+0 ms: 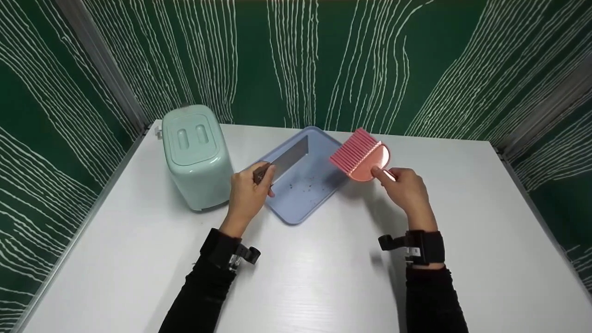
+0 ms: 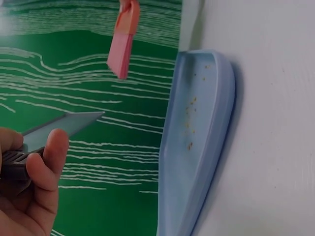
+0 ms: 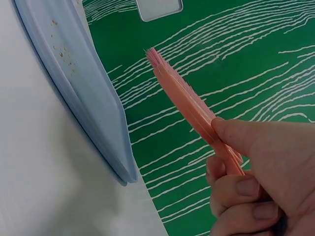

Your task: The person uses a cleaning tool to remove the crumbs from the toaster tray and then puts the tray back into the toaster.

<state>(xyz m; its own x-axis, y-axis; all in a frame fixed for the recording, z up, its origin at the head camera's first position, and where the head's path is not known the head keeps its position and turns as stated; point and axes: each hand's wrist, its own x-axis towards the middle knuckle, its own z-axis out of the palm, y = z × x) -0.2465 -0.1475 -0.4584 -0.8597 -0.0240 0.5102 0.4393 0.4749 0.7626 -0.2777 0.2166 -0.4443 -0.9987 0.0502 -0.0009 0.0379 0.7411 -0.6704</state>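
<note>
My left hand grips the dark ribbed handle of a knife with a broad metal blade, held over the left part of a light blue tray. In the left wrist view the knife's blade points away from the fingers. My right hand pinches the short handle of an orange-pink brush, thumb on top. Pink bristles point left, near the tray's right rim; the right wrist view shows the brush edge-on. Small brown crumbs lie scattered in the tray.
A mint-green, toaster-like box with two slot shapes on top stands left of the tray. All this is on a white table. Behind the table and along its sides rise green panels with wavy white lines.
</note>
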